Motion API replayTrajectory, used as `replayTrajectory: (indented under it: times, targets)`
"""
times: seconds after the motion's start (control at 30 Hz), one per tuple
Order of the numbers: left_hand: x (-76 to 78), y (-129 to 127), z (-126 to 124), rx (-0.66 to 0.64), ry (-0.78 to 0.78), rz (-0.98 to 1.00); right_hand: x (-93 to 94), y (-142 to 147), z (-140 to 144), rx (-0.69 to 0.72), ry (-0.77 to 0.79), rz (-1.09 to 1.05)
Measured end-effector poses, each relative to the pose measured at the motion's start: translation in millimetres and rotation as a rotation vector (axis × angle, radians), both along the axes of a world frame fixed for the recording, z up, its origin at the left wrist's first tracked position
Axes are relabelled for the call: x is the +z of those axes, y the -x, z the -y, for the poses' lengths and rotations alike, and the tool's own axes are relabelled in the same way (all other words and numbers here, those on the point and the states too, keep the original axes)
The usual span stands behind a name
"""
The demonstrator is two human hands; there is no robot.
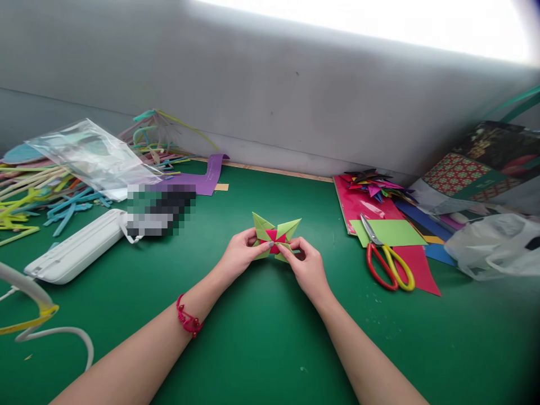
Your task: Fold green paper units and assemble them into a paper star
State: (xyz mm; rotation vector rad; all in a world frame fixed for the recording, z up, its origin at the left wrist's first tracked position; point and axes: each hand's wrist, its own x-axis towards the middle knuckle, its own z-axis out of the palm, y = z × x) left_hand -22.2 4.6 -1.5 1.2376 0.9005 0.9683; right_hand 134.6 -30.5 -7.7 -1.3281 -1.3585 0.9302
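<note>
Pinches a lime-green and red origami star [276, 234] between nearly closed fingers, gripping one side with the left hand [241, 251] and the other with the right hand [310, 264], pressing both thumbs near its red centre. Holds it low in front, on or just over the green tabletop [265, 349]; cannot tell which. Wears a braided red bracelet [188, 316] on the left wrist. Has, farther right, scissors [376, 241] with red and yellow handles, lying partly on a lime-green sheet [404, 232], near a heap of folded paper pieces [373, 184]. Has, farther left, a white plastic device [78, 247], purple paper [208, 179], and pipe cleaners [70, 208] partly under a clear plastic bag [97, 157]. Faces a pale wall [274, 73].
</note>
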Motion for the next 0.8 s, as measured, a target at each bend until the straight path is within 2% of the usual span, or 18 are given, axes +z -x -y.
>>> replayTrajectory:
  times: [0.2, 0.37, 0.5, 0.6, 0.8]
  targets:
    - [-0.4, 1, 1, 0.030, -0.010, -0.166, -2.0, 2, 1, 0.074, 0.010, 0.063]
    - [7.8, -1, 4, 0.110, -0.011, -0.162, -1.4, 3, 0, 0.050, 0.093, -0.138]
    - [10.4, -1, 5, 0.195, 0.023, -0.094, -2.4, 1, -2, 0.129, 0.164, -0.217]
    - [8.2, -1, 4, 0.170, 0.052, -0.053, -3.0, 0, -3, 0.129, 0.179, -0.246]
    - [3.5, -1, 3, 0.110, 0.070, -0.045, 0.2, 2, 0, 0.054, 0.105, -0.163]
